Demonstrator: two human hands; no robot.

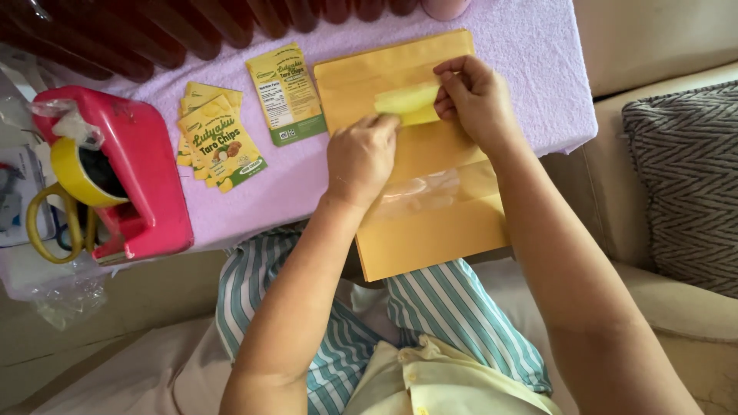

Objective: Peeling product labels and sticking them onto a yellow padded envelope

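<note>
Both my hands hold a small yellow snack packet [407, 102] above a large mustard-yellow envelope [430, 223] that lies on a lilac towel-covered table [530, 69]. My left hand [360, 157] pinches the packet's left end. My right hand [475, 96] grips its right end. A clear plastic bag [419, 192] rests on the envelope under my left wrist. A stack of yellow-and-green snack packets [219, 142] lies to the left, with one more packet [287, 94] face down beside it.
A red tape dispenser [146, 165] with a yellow roll and yellow-handled scissors [54, 223] stands at the table's left edge. A grey patterned cushion [684, 184] lies on the sofa at right. Dark wooden bars [154, 27] run along the back.
</note>
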